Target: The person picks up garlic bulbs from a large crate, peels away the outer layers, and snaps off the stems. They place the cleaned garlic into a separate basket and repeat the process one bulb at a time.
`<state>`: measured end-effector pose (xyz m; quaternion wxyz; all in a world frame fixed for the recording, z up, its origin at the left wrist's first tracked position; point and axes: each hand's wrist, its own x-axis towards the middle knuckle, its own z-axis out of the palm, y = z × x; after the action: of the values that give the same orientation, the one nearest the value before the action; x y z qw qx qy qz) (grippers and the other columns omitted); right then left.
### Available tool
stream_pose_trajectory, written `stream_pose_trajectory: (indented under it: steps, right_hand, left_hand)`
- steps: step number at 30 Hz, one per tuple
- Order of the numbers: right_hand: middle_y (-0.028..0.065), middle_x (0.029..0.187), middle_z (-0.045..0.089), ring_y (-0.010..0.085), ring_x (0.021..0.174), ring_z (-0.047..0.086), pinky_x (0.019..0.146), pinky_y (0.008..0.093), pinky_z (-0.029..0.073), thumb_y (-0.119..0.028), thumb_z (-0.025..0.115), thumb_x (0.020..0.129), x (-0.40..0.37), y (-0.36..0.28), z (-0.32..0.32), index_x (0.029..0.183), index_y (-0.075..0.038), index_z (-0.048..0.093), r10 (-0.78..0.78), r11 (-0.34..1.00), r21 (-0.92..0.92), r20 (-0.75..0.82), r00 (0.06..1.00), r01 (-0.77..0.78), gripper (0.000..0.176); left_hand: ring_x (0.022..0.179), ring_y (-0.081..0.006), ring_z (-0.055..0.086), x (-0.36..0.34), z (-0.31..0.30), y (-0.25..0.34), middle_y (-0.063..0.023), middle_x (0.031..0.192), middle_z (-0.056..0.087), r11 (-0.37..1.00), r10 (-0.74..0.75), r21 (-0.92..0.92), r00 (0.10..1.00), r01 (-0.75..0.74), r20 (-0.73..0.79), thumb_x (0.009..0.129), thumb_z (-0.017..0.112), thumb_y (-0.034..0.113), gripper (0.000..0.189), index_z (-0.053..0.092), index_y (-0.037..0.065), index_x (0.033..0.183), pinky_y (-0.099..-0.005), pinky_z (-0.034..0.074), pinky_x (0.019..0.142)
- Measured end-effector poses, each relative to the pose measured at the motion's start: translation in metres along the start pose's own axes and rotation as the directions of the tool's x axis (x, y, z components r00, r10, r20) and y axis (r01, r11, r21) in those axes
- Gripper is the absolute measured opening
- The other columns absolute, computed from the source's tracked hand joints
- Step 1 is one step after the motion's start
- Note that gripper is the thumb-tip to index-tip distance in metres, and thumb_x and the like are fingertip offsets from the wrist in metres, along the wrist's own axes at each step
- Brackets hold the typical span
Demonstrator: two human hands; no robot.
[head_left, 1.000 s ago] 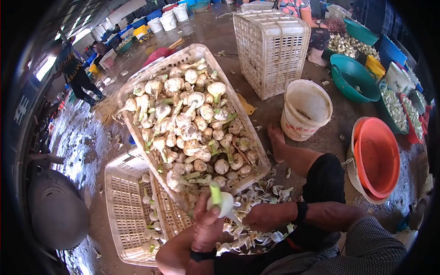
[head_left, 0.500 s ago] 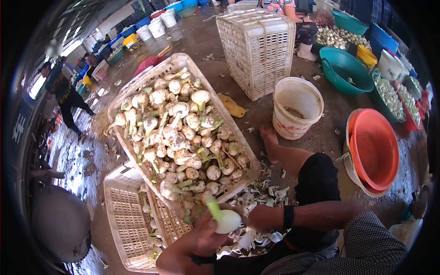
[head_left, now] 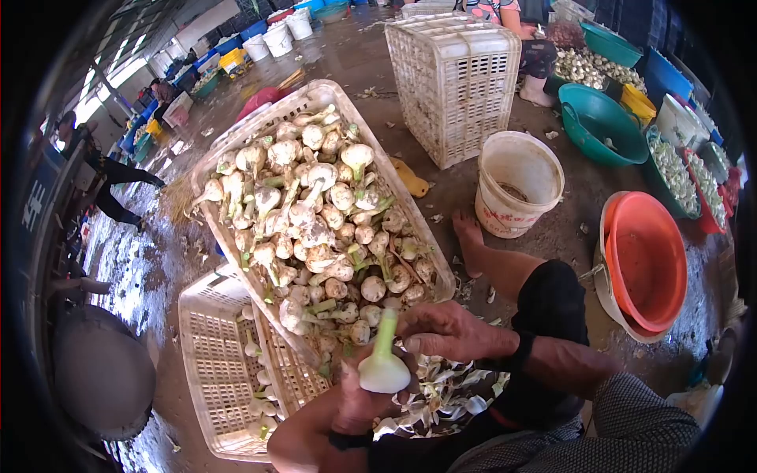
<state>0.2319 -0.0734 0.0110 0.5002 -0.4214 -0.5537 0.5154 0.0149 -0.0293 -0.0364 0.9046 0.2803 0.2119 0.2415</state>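
Observation:
My left hand (head_left: pixel 359 406) is wrapped round a peeled white bulb (head_left: pixel 384 372), whose green stem points up. Beside the stem is my right hand (head_left: pixel 449 331), its fingers bent toward the bulb's top; what they hold, if anything, is hidden. Just beyond both hands, a tilted plastic crate (head_left: pixel 406 197) is heaped with unpeeled, soil-marked bulbs (head_left: pixel 315 213). Loose white peelings (head_left: pixel 449 394) lie on the floor below my right hand.
A lower crate (head_left: pixel 209 370) with a few peeled bulbs sits at the left. Ahead are a white bucket (head_left: pixel 516 209), an upright crate (head_left: pixel 457 94) and a green basin (head_left: pixel 603 126). Red basins (head_left: pixel 650 260) stand at the right. One person (head_left: pixel 118 177) walks at the left; another (head_left: pixel 536 59) sits ahead.
The bulb has turned so its stem stands upright. My right hand has moved up and left, close to the stem. The walking person has moved slightly, and the view has shifted a little.

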Motion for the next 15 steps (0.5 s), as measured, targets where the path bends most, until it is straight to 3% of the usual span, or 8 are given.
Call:
stream_pose_trajectory:
  steps: [1,3,8,10,14,15]
  right_hand:
    - [0.0039,0.088,0.063,0.0082,0.083,0.059,0.074,0.0277,0.049,-0.022,0.060,0.097,0.000,0.000,0.000,0.105,-0.001,0.062,-0.090,0.993,-0.070,-0.001,0.996,0.090,0.023]
    - [0.0038,0.089,0.064,0.0084,0.085,0.059,0.076,0.0279,0.049,-0.021,0.060,0.096,0.000,0.006,-0.002,0.107,-0.001,0.062,-0.075,0.996,-0.050,0.041,0.996,0.077,0.022]
    - [0.0037,0.092,0.066,0.0092,0.088,0.060,0.080,0.0286,0.049,-0.016,0.060,0.096,-0.003,0.010,-0.006,0.110,-0.002,0.063,-0.111,0.994,0.011,0.061,0.992,0.111,0.020]
    - [0.0033,0.093,0.066,0.0090,0.087,0.060,0.081,0.0275,0.049,-0.015,0.060,0.095,-0.005,0.006,-0.006,0.112,-0.003,0.063,-0.048,0.998,0.039,0.081,0.996,0.045,0.021]
    - [0.0044,0.092,0.066,0.0080,0.087,0.060,0.079,0.0281,0.049,-0.013,0.058,0.095,-0.004,0.003,-0.004,0.112,-0.002,0.063,-0.101,0.994,0.035,0.072,0.992,0.099,0.020]
    - [0.0063,0.092,0.066,0.0101,0.086,0.061,0.078,0.0293,0.049,-0.013,0.059,0.095,-0.004,0.006,-0.005,0.110,-0.002,0.062,-0.094,0.994,-0.050,0.083,0.992,0.098,0.019]
  left_hand:
    - [0.074,-0.0297,0.067,0.001,0.000,0.000,-0.0191,0.100,0.062,1.000,0.000,-0.001,1.000,0.000,-0.001,0.077,0.044,0.084,0.099,0.047,0.000,0.130,-0.0310,0.052,0.049]
    - [0.091,-0.0279,0.064,0.005,0.000,0.001,-0.0174,0.105,0.062,0.987,-0.098,0.128,0.995,0.093,0.035,0.074,0.043,0.087,0.100,0.050,0.002,0.126,-0.0368,0.057,0.067]
    - [0.080,-0.0266,0.065,0.008,0.004,-0.001,-0.0177,0.100,0.063,0.990,-0.082,0.121,0.995,0.074,0.061,0.080,0.036,0.084,0.098,0.046,0.001,0.131,-0.0362,0.056,0.061]
    - [0.075,-0.0271,0.065,0.009,0.011,0.000,-0.0165,0.097,0.062,0.989,-0.072,0.126,0.996,0.078,-0.054,0.084,0.034,0.081,0.092,0.046,0.002,0.130,-0.0367,0.055,0.059]
    - [0.074,-0.0269,0.064,0.010,0.005,-0.006,-0.0144,0.095,0.062,0.987,-0.044,0.147,0.993,0.060,-0.108,0.087,0.033,0.078,0.086,0.047,0.004,0.128,-0.0352,0.051,0.055]
    - [0.072,-0.0266,0.063,0.009,0.007,-0.005,-0.0135,0.095,0.062,0.986,-0.016,0.161,0.989,0.040,-0.148,0.087,0.033,0.078,0.085,0.047,0.004,0.127,-0.0346,0.049,0.053]
